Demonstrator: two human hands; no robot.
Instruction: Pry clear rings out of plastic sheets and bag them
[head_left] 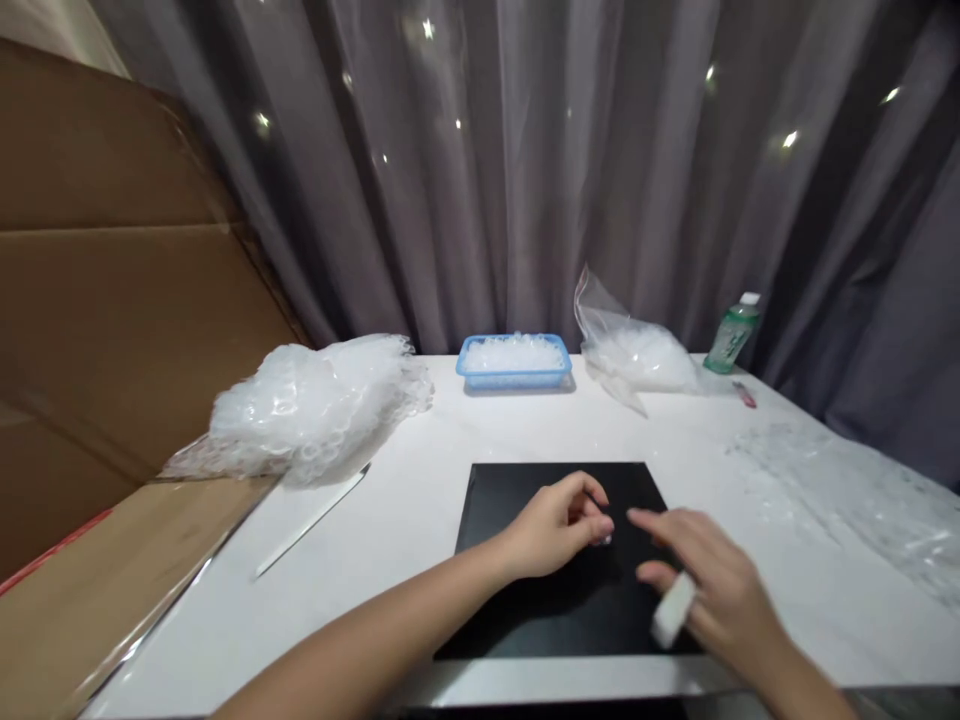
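My left hand [564,528] hovers over a black mat [540,625], its thumb and fingers curled in a pinch. A small clear piece [606,540] peeks out at the fingertips, too small to make out its kind. To its right is my right hand [705,565], slightly smeared by motion. Its index finger and thumb stand apart, pointing towards the left hand, while the lower fingers curl around a small white block [674,608]. The two hands do not touch each other.
Behind the mat stands a blue tray [516,379] of small clear pieces. Clear plastic tubes [315,400] are heaped at left, near a thin white stick [311,522] and cardboard [112,270]. A clear bag [637,350], a green bottle [733,337] and plastic sheeting [862,490] lie right.
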